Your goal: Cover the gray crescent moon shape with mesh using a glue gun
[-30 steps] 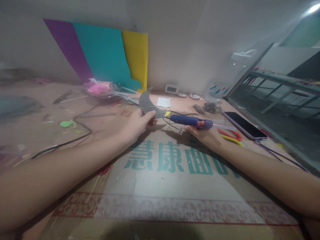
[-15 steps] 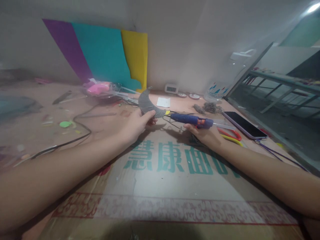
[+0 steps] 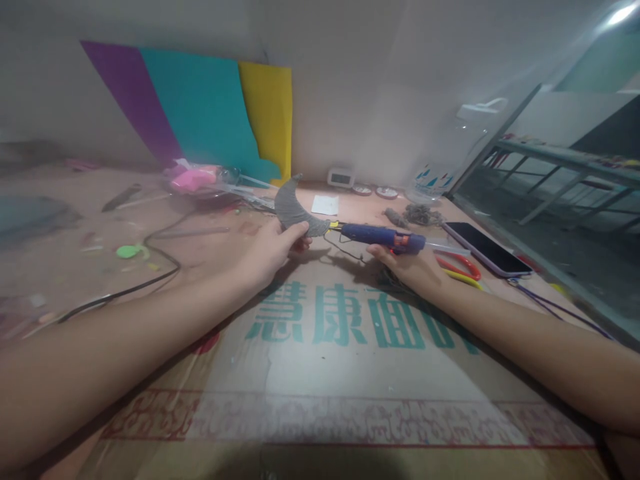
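Glue gun (image 3: 373, 234) nosed up to gray crescent (image 3: 293, 210)

The left hand (image 3: 273, 252) pinches the crescent above the lettered cardboard (image 3: 325, 373); the right hand (image 3: 415, 270) is wrapped around the glue gun. A right-wrist slip could smear glue or, if hot, scorch the left fingers. The right fingers are mostly hidden; contact at the yellow tip (image 3: 333, 227) is too small to tell.
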The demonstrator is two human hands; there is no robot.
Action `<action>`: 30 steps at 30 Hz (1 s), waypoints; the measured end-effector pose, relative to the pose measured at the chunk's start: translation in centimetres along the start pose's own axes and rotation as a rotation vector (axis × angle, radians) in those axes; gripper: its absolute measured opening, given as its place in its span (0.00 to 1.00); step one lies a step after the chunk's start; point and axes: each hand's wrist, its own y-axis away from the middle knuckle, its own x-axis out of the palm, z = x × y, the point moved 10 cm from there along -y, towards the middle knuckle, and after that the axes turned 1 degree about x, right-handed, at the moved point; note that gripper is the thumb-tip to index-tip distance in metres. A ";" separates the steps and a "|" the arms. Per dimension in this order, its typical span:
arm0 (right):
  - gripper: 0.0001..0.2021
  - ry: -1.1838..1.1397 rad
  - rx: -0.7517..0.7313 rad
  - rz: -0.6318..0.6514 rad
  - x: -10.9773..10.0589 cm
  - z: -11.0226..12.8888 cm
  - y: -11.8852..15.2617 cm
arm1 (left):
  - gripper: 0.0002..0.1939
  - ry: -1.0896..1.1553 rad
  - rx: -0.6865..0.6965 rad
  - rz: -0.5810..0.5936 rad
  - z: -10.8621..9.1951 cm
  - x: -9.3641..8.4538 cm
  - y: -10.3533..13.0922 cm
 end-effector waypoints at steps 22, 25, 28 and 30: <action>0.14 -0.037 0.069 -0.001 -0.2 -0.7 -0.4 | 0.07 0.007 -0.025 0.001 0.1 0.1 0.1; 0.16 0.016 0.050 0.009 -0.4 -0.7 -0.1 | 0.07 0.062 -0.065 0.012 0.5 0.2 0.0; 0.17 0.010 -0.003 0.015 -0.7 -0.2 0.2 | 0.07 0.170 -0.108 0.030 0.8 0.4 0.0; 0.18 -0.005 -0.020 0.022 -0.7 0.0 0.3 | 0.08 0.209 -0.120 0.025 0.9 0.4 0.0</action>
